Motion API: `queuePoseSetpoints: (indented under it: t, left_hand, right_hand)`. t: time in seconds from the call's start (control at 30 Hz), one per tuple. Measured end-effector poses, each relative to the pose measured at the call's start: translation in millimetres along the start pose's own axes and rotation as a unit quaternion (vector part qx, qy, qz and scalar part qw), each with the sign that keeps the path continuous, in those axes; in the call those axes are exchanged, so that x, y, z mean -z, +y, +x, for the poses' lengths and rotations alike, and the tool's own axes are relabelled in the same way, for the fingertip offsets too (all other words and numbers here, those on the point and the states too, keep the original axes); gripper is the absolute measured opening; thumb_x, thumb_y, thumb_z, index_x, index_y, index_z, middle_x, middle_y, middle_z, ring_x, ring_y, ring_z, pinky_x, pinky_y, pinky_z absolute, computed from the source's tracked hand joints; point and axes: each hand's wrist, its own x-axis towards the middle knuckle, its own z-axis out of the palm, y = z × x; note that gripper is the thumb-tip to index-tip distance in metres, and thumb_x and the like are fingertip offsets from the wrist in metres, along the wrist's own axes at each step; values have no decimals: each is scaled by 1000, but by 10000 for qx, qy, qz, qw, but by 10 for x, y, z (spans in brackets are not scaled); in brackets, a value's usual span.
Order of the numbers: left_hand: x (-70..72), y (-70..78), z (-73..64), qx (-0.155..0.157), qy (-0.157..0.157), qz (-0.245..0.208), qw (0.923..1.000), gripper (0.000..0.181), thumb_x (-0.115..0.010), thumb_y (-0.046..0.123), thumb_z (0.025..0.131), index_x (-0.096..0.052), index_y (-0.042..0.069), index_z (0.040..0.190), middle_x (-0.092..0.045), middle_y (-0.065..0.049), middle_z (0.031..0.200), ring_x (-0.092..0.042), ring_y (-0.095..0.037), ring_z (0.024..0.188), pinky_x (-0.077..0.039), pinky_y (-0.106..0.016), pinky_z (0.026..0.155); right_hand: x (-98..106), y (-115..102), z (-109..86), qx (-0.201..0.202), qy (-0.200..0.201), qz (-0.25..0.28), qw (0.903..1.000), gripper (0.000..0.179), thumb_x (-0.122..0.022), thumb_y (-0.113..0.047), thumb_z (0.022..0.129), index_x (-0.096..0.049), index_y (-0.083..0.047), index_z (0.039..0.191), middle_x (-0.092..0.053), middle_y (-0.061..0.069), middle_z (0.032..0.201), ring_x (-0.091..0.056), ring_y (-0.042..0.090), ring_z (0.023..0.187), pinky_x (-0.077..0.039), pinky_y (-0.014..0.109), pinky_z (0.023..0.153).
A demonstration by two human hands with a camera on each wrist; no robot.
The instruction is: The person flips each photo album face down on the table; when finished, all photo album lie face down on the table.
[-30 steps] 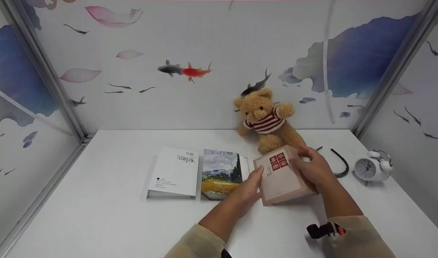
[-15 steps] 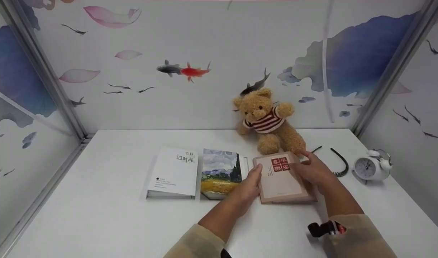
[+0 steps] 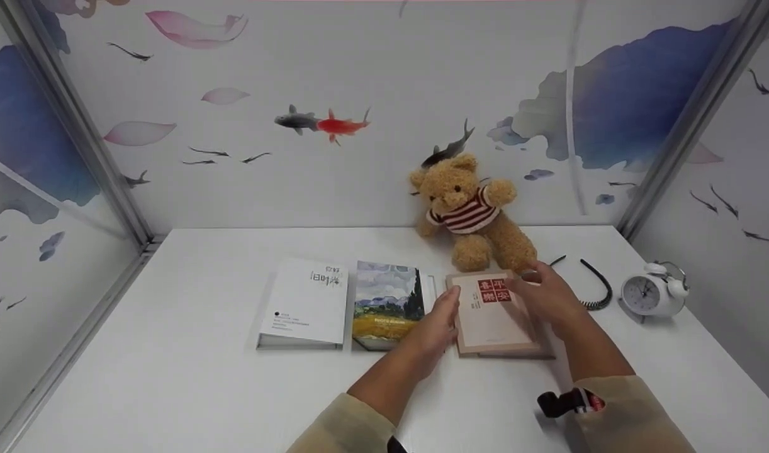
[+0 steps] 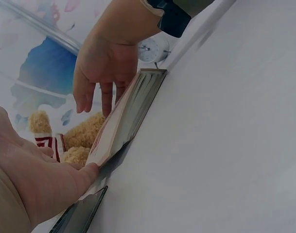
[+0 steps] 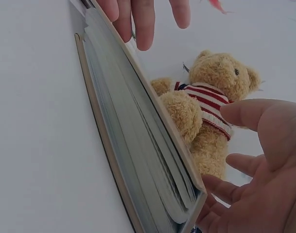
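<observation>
A pink-beige photo album (image 3: 494, 324) with a red character block lies flat on the white table, its loose page edges (image 5: 133, 121) showing in the right wrist view. Along its left edge is my left hand (image 3: 432, 333), fingers extended and thumb tip at the cover's rim. My right hand (image 3: 551, 299) hovers by the upper right corner, fingers spread and loosely bent, gripping nothing. Just left stands a landscape-painted album (image 3: 387, 302), and beyond that a white album (image 3: 306, 305). Behind the pink-beige one sits a teddy bear (image 3: 469, 211) in a striped shirt.
A white alarm clock (image 3: 649, 292) stands at the table's right side. Between it and my right hand lies a thin black curved band (image 3: 601, 286). A printed back wall (image 3: 233, 189) closes off the table's (image 3: 189, 390) far edge.
The pink-beige album has gone from tilted in both hands to lying flat on the table. Both hands have loosened from it, the right one lifting slightly off its corner.
</observation>
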Motion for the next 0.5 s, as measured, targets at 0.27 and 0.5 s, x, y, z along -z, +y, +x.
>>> queuePoseSetpoints:
  t: [0.27,0.5]
  left_hand:
    - [13,116,-106,-51,66,237,9997,70,-26,52,115,-19,12,173,-16,-21,180,-10,-40,169,-18,-61,135]
    - [353,294,-170,-226,432,440,9978,72,-26,58,114,-18,18,173,-14,-10,182,-9,-33,170,-21,-55,136]
  right_hand:
    - [-205,-212,-80,498,305,91,9983,82,-66,-48,104,-29,-17,170,-40,19,169,-43,42,153,-47,58,119]
    - [-460,-407,-31,1150,334,171,9927,69,-70,-38,104,-43,-15,164,-54,16,159,-57,35,141,-56,41,104]
